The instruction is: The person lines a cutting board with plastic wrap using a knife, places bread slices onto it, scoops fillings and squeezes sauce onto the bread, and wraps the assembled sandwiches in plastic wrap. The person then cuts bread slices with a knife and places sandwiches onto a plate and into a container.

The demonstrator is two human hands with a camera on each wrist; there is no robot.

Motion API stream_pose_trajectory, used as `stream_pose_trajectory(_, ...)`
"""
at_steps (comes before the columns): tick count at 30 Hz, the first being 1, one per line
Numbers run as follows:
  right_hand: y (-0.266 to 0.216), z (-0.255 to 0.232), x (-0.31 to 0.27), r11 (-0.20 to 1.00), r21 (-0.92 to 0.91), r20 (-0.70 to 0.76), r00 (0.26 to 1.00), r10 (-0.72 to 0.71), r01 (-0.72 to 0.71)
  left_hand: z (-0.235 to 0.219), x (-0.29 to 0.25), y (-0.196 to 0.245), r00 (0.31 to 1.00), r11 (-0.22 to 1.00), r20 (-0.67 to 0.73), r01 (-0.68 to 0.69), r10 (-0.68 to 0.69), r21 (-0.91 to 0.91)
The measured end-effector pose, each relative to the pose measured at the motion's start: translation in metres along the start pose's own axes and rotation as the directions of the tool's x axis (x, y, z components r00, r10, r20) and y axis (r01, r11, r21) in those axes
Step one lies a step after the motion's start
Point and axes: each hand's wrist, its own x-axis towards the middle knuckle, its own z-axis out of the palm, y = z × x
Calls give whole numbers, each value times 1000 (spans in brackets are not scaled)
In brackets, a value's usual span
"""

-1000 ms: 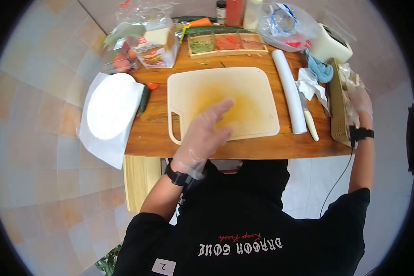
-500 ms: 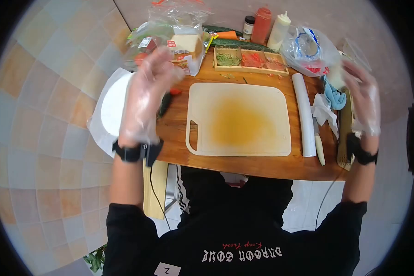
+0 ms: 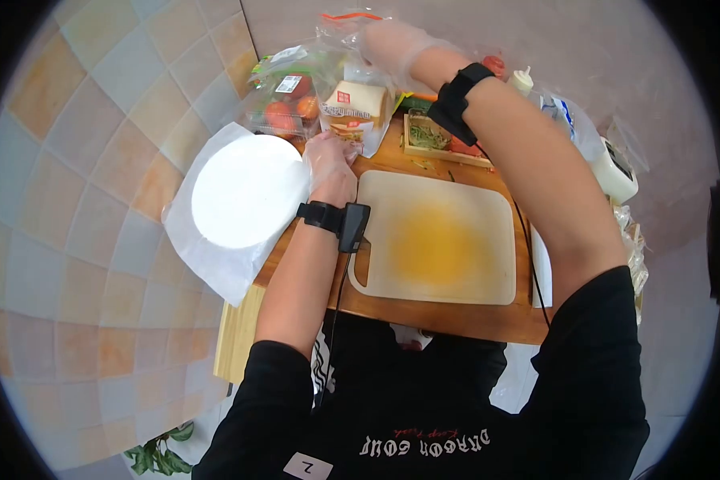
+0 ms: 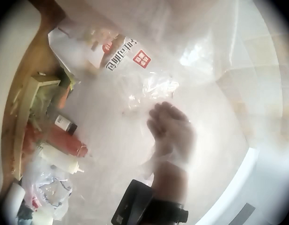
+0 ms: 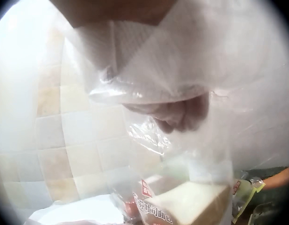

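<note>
In the head view, a clear bag of sliced bread [image 3: 355, 108] with a red and white label stands at the back of the table. My right hand [image 3: 394, 48], in a clear plastic glove, grips the bag's top with curled fingers. In the right wrist view, clear film hangs below those fingers [image 5: 184, 115] and the pale loaf [image 5: 193, 201] sits lower down. My gloved left hand [image 3: 330, 166] is at the bag's lower front corner; I cannot tell whether its fingers pinch the film.
A cream cutting board [image 3: 376, 240] with a yellow-lit patch lies in front. White round plates [image 3: 248, 192] on paper are at left, bagged tomatoes [image 3: 280, 118] behind them. A wooden tray [image 3: 424, 150] of shredded food is partly hidden by my right arm. A white bottle [image 4: 60, 159] stands farther back.
My right hand has left the basket side and crossed to the bread bag's top. My left hand rose from over the board, then came down to the bag's base. The head view has shifted.
</note>
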Motion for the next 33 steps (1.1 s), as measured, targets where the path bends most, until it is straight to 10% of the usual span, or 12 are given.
stream_pose_trajectory(5,-7,0,-16,989,61,128,982,-139,133,-12,9,-7,997,996,36,-73,71,59)
stream_pose_trajectory(8,4,0,-41,991,134,-75,997,21,-11,-18,13,-13,992,998,103,-67,66,5)
stream_pose_trajectory(10,15,-29,-67,940,269,-426,901,-80,211,-9,-14,4,998,999,49,-27,25,39)
stream_pose_trajectory(13,119,-37,-108,867,435,-157,927,340,-244,-10,-23,3,996,992,88,-43,33,116)
stream_pose_trajectory(14,198,-28,-121,985,-57,-132,979,154,-163,-10,-26,1,990,987,132,-67,47,146)
stream_pose_trajectory(15,177,-68,-137,928,-203,250,900,356,-311,-8,-30,1,991,989,132,-52,34,141)
stream_pose_trajectory(17,264,-34,-184,736,108,427,700,573,-668,-3,-36,0,988,970,155,-59,22,237)
stream_pose_trajectory(19,280,-8,-231,705,110,517,646,562,-701,-5,-30,-6,983,948,185,-69,11,312)
stream_pose_trajectory(25,279,13,-274,694,-413,327,615,717,-590,-4,-34,-10,982,939,189,-50,-16,341)
stream_pose_trajectory(33,271,21,-285,621,-482,129,652,747,-618,-6,-31,-13,977,953,209,-33,-32,302)
